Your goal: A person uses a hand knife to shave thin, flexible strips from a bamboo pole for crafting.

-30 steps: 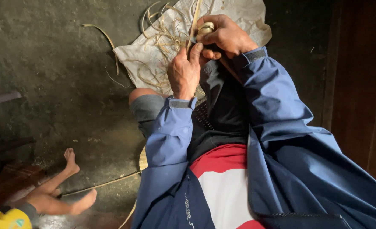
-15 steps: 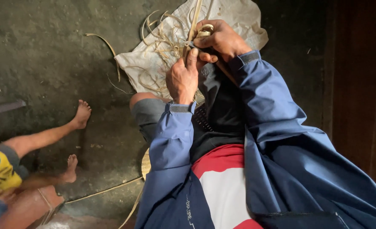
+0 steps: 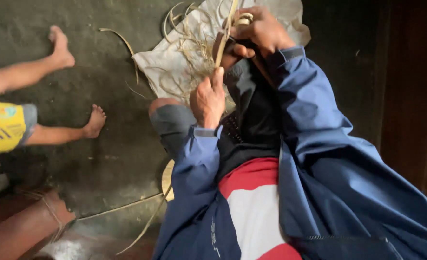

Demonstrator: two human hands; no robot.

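Strip (image 3: 221, 45) of pale cane runs nearly upright between the two hands, its long axis slanting a little so the top end leans toward the far side and passes out of the top edge of the view, while the lower end sits at the left hand. It hangs above a crumpled pale sack (image 3: 163, 72) spread on the dark floor (image 3: 102, 159); loose curled shavings (image 3: 194, 53) lie on the sack's middle and spill toward its near edge. Left hand (image 3: 208, 98) is raised in front of the bent knee (image 3: 167, 118), wrist cocked, back of the hand toward the camera, its fingers (image 3: 217, 79) curled and pinching the strip's lower part between thumb and forefinger. Right hand (image 3: 257, 31) is higher and farther out, fingers closed tight in a fist around a small tool with a pale round end (image 3: 244, 19), pressed against the strip; what the tool is I cannot tell. Both arms wear blue sleeves (image 3: 199, 159), the right forearm angled down from the hand toward the body. A longer cane piece (image 3: 126, 207) lies flat on the floor near the left elbow. At the floor's left edge are another person's bare legs and feet (image 3: 95, 120), and part of a yellow shirt (image 3: 1, 127).
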